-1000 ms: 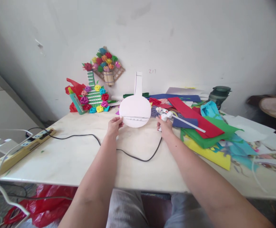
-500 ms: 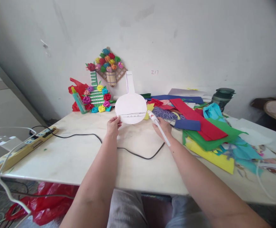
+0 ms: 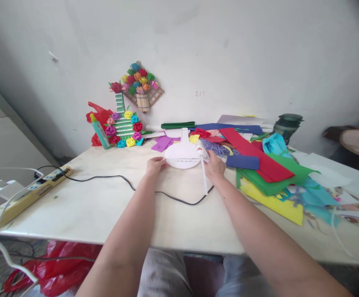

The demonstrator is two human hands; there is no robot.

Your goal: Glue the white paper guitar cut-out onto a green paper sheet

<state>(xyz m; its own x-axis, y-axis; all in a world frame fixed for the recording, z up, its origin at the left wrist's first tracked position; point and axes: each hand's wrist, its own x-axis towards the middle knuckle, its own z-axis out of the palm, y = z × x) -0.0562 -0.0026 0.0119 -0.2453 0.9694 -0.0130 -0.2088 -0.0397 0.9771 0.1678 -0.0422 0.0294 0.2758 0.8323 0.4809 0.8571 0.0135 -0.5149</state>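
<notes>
Far left there's a long, pale yellow plastic power strip [image 3: 48, 181] on the off-white worktop [image 3: 105, 210], with a thin black cord [image 3: 111, 176] snaking from there toward the right arm. Behind that are a green plastic squeeze bottle [image 3: 101, 133] and a green-and-white striped craft piece [image 3: 124, 123] trimmed with paper roses.

Next is the left hand [image 3: 156, 164]. Its fingers look nearly closed, pinching the left rim of a flat white card-like cutout [image 3: 182, 154], round with a straight neck. The cutout sits between the hands, tilted way back, neck pointing at the wall; can't tell if it's fully down on the worktop. I'd guess it's super light, fairly stiff but bendy at that skinny neck, so the round rim is the safe place to grab.

The right hand [image 3: 215, 166] has its fingers wrapped round a white plastic glue gun [image 3: 200, 152], long pale stick poking out the back. Best hold is the handle, well clear of the nozzle. Can't see whether it touches the card. Further right: a messy pile of coloured sheets [image 3: 262, 169].
</notes>
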